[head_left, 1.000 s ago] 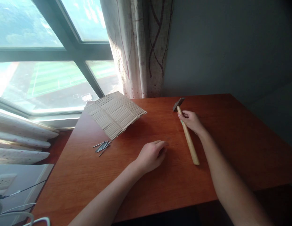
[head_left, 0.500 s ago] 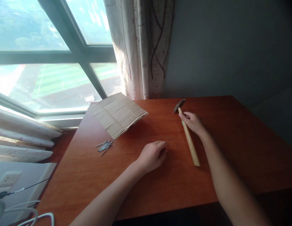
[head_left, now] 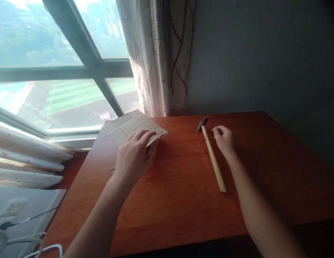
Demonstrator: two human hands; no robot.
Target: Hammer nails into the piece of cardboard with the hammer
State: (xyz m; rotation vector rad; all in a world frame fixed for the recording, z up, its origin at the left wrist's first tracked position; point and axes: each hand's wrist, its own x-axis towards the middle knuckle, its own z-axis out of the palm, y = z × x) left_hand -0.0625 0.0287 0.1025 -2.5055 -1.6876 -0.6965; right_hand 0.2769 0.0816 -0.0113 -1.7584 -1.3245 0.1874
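Observation:
My left hand (head_left: 136, 152) is over the near edge of a piece of corrugated cardboard (head_left: 129, 123), its thumb apart from the curved fingers. Whether it touches the cardboard I cannot tell. Most of the nails are hidden behind this hand and wrist; the tip of one nail (head_left: 112, 168) shows to the left. My right hand (head_left: 224, 139) is just right of a hammer (head_left: 213, 157), apart from it, with fingers curled in and nothing visible in them. The hammer lies on the table, its metal head away from me and its wooden handle toward me.
The reddish-brown wooden table (head_left: 167, 215) runs up to a grey wall and a patterned curtain (head_left: 158, 71). A window (head_left: 72, 96) is at the left. White cables (head_left: 52, 247) and a wall socket (head_left: 14, 208) are at the lower left, beside the table.
My right hand has let go of the hammer handle and moved slightly right. My left hand has moved left and away from me, to the cardboard, and now covers most of the nails.

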